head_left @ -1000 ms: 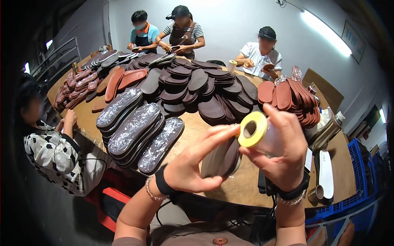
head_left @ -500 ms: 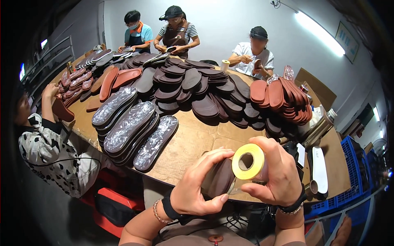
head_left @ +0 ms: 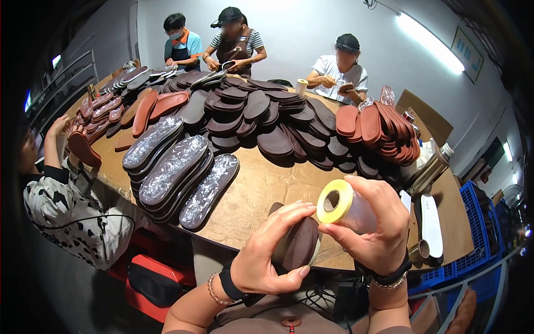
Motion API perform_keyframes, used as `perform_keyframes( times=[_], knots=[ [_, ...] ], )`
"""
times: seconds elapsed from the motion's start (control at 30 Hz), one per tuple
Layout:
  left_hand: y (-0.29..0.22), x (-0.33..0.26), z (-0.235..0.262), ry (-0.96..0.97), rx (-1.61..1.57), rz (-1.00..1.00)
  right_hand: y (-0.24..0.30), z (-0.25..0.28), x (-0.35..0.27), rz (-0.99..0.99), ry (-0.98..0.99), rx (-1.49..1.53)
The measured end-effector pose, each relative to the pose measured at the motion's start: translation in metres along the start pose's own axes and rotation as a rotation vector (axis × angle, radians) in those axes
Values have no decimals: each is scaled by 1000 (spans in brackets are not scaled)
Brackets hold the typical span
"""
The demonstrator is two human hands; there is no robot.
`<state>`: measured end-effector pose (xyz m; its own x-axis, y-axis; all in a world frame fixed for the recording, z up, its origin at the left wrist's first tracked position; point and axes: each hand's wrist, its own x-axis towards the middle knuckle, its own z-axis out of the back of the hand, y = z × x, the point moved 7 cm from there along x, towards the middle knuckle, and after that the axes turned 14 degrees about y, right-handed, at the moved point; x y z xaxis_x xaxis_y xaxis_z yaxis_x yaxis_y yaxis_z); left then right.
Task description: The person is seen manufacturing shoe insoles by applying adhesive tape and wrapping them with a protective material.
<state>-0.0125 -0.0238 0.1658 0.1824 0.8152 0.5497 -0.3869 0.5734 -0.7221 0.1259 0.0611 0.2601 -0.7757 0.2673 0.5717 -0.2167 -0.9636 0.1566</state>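
Note:
My left hand [head_left: 260, 257] is closed round the edge of a dark brown insole [head_left: 300, 245], which stands tilted in front of me over the table's near edge. Its thumb and fingers wrap the insole's near and left sides. Close by on the right, my right hand [head_left: 384, 228] grips a roll of clear film [head_left: 361, 215] with a yellow end ring round a hollow core. The roll's yellow end faces left, toward the insole. Whether any film stretches between roll and insole is hard to make out.
Film-covered insoles [head_left: 175, 170] stand in stacks at left. Behind them lies a large heap of dark brown insoles [head_left: 256, 106], with reddish-brown ones [head_left: 375, 125] at right. A white sole-shaped piece [head_left: 431, 225] and a blue crate [head_left: 484, 217] are at far right. Several people work around the table [head_left: 245, 214].
My right hand has turned the film roll so its yellow end points more to the left and its side shows. The insole in my left hand shows more of its face.

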Motion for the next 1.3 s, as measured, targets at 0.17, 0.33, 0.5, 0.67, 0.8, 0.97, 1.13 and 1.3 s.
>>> perform_keyframes(
  times=[0.17,0.33,0.5,0.67,0.8,0.97,1.13,1.3],
  knots=[
    [2,-2,0,-7,-22,1,0,-4,0,1,3,0],
    [8,-8,-3,-100,-99,26,-5,-16,-1,-69,72,48],
    [21,5,2,-28,-199,-43,-10,-13,0,-37,-35,25],
    [17,9,2,28,-265,-26,-8,-15,-8,-8,-61,61],
    [-1,-3,-4,27,-85,135,-2,-20,-20,9,-10,110],
    [-20,-19,-4,153,221,330,5,-22,-27,12,13,113],
    [-6,-35,-12,145,-188,450,16,-26,-29,78,-3,138],
    [27,-32,-21,38,-450,267,13,-39,-34,19,62,50]
  ],
)
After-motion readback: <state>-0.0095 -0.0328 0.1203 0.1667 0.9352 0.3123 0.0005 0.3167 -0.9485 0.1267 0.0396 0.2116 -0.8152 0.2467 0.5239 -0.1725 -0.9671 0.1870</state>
